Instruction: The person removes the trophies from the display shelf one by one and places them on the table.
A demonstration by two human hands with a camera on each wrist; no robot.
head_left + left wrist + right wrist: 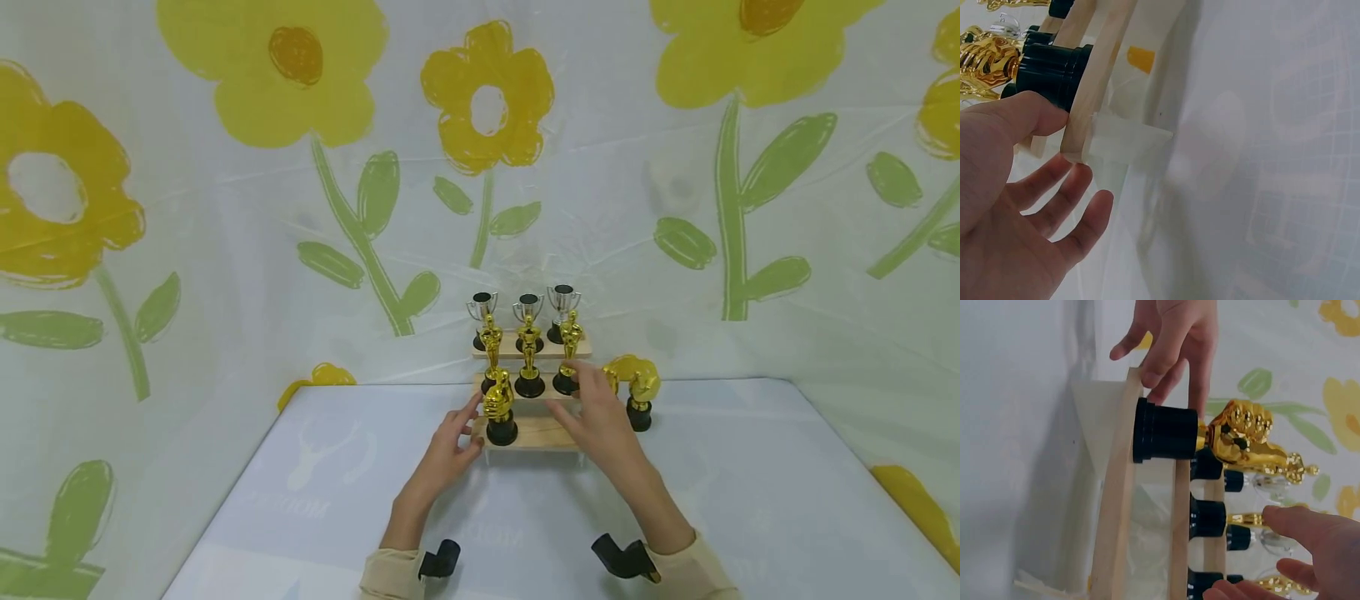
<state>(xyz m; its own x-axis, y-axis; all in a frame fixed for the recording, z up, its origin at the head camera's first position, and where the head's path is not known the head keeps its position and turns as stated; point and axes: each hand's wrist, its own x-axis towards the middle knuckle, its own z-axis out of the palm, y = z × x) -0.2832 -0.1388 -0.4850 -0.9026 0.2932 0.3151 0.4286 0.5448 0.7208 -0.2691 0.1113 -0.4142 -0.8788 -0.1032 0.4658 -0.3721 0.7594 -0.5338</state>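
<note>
head: golden fist trophy (500, 414) upright, left end of wooden stand (546, 433), bottom tier. left wrist: left hand (1010, 250) touching stand's end, fingers loosely bent, spread. right wrist: right hand (1335, 556) holding nothing, fingers apart, near figurine trophies (1209, 519).

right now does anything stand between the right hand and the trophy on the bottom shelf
Nothing visible does: between the right hand and that trophy is only bare shelf; the gold figures stand behind.

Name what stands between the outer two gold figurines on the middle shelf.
In the head view, a third gold figurine stands between the left figurine and the right figurine.
</note>
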